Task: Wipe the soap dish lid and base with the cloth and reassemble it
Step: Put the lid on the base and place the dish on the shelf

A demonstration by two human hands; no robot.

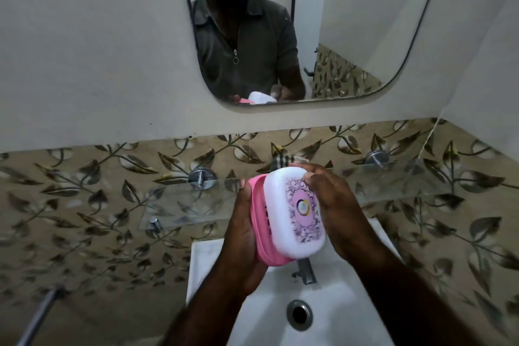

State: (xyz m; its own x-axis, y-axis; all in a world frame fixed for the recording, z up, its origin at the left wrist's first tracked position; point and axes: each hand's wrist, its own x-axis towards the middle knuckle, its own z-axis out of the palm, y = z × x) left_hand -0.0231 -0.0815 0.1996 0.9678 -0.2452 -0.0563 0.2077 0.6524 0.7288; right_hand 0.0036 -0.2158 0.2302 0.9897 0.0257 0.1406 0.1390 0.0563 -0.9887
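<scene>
I hold a soap dish in front of me above the sink. Its pink base (259, 230) rests in my left hand (241, 236), which cups it from the left and below. The white lid (283, 213), with a purple and pink label on top, sits tilted against the base, its left edge lifted off the pink rim. My right hand (334, 205) grips the lid from the right, fingers curled over its far end. No cloth shows directly; a white cloth-like shape appears only in the mirror reflection (261, 97).
A white sink (331, 303) with a drain (299, 314) and a metal tap (306, 271) lies below my hands. A glass shelf (182, 205) on chrome mounts runs along the leaf-patterned tiles. A mirror (351, 36) hangs above. A metal rod (39, 314) stands at the lower left.
</scene>
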